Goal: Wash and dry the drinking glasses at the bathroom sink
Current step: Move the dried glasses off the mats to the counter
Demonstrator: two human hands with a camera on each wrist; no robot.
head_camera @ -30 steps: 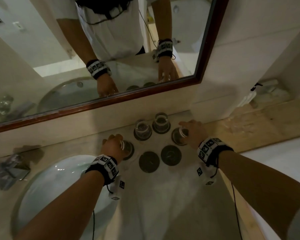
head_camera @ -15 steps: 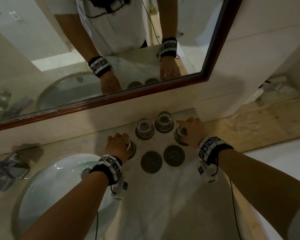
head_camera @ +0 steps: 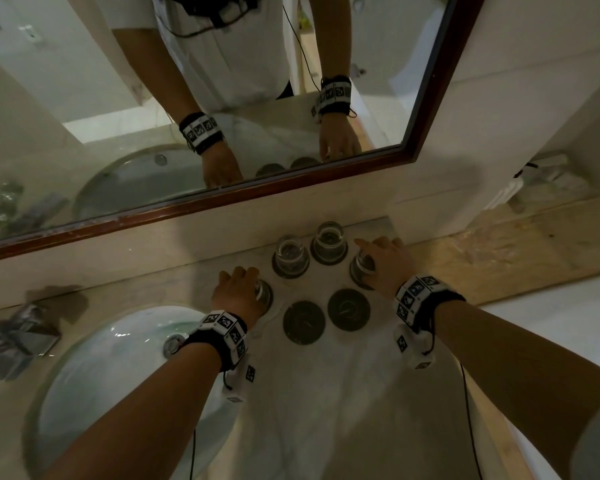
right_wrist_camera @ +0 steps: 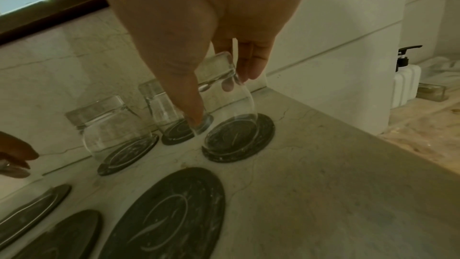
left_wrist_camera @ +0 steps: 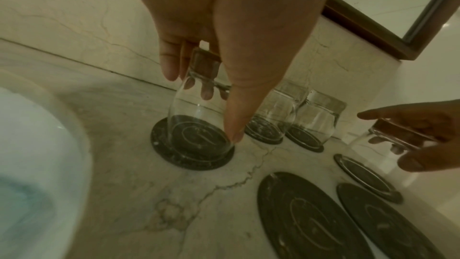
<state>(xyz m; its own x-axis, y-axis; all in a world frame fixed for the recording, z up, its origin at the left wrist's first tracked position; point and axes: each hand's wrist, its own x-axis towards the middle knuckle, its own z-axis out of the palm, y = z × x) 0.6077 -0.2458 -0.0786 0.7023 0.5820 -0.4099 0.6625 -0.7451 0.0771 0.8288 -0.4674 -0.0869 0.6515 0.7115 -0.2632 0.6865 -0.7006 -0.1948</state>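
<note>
Several clear drinking glasses stand mouth down on dark round coasters on the marble counter. My left hand (head_camera: 241,289) grips the leftmost glass (left_wrist_camera: 196,119) from above, thumb down its near side and fingers behind it; its rim sits on its coaster (left_wrist_camera: 191,157). My right hand (head_camera: 383,261) grips the rightmost glass (right_wrist_camera: 230,109) the same way over its coaster (right_wrist_camera: 239,145). Two more upturned glasses (head_camera: 290,254) (head_camera: 329,242) stand untouched between the hands, at the back.
Two bare coasters (head_camera: 303,322) (head_camera: 349,309) lie in front of the glasses. The white sink basin (head_camera: 94,375) is at the lower left, its tap (head_camera: 21,330) by the wall. A framed mirror (head_camera: 426,98) hangs above. A soap dispenser (right_wrist_camera: 405,80) stands far right.
Both hands stay on the same two glasses, with the fingers settled further down around them. The glasses remain on their coasters.
</note>
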